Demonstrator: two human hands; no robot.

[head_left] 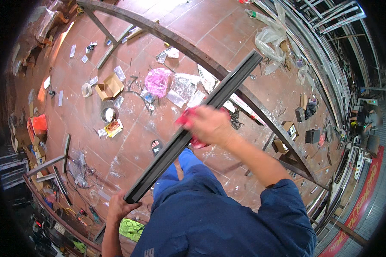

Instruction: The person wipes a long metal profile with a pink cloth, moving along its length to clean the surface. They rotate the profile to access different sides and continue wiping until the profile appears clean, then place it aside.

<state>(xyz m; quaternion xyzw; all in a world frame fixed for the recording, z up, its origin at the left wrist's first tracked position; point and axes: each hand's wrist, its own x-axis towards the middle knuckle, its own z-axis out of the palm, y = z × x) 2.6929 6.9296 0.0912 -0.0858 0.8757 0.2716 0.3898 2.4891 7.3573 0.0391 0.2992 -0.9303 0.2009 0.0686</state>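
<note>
A long dark grey metal profile (158, 165) with grooves runs diagonally in front of my body, from lower left to upper right. My left hand (121, 206) is closed round its near lower end. Farther up, my right hand (212, 124) is wrapped over the profile with a pinkish-red cloth (185, 119) pressed against it. Folds of the cloth show on both sides of my fingers. The profile's far end passes over a brown beam (193, 53); whether the two touch, I cannot tell.
On the tiled floor lie an open cardboard box (110, 87), a pink plastic bag (158, 82), a round tin (109, 114) and scattered wrappers. Long metal profiles (317, 70) are piled along the right side. A lime-green cloth (131, 229) lies near my left forearm.
</note>
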